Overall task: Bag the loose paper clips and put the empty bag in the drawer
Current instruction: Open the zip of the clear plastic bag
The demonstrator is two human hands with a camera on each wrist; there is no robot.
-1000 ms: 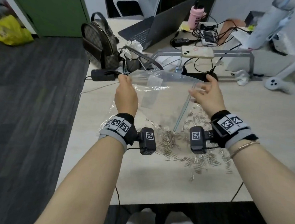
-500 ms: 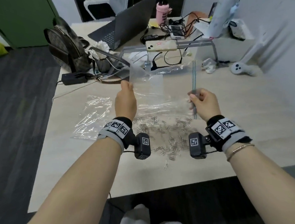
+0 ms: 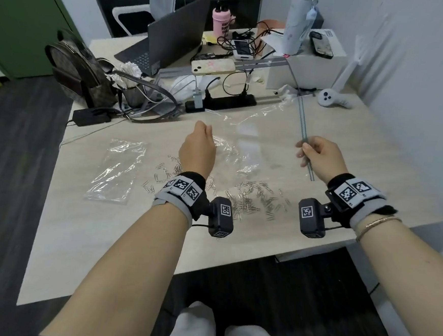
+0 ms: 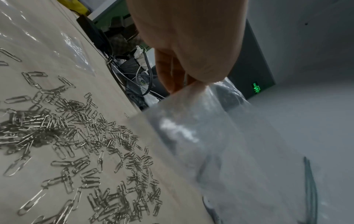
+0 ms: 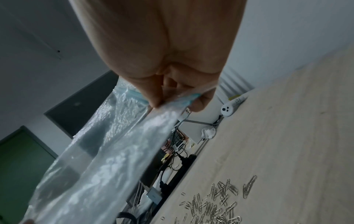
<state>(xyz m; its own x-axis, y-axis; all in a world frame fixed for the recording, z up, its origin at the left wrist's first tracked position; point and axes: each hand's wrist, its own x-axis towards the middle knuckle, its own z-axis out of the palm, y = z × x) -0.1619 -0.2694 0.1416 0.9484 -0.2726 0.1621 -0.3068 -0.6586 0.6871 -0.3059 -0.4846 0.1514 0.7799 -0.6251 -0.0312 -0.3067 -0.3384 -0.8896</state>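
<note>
A clear zip bag [image 3: 255, 133] hangs stretched between both hands above the desk. My left hand [image 3: 198, 150] pinches its bottom corner, seen close in the left wrist view [image 4: 191, 84]. My right hand [image 3: 319, 157] pinches the blue-green zip edge [image 3: 303, 126], also shown in the right wrist view [image 5: 184, 100]. Several silver paper clips [image 3: 249, 199] lie loose in a pile on the desk under the bag [image 4: 80, 144] [image 5: 216, 207]. A second clear bag [image 3: 117, 170] lies flat on the desk to the left.
A brown backpack [image 3: 77, 69], black power strip [image 3: 220, 102], laptop [image 3: 171, 44], phones and cables crowd the desk's far side. A white controller [image 3: 331, 99] lies at the far right by the wall. The desk's front edge [image 3: 207, 267] is near my knees.
My hands have spread further apart, stretching the bag wider and lower. The head view has shifted, showing more of the desk's right side.
</note>
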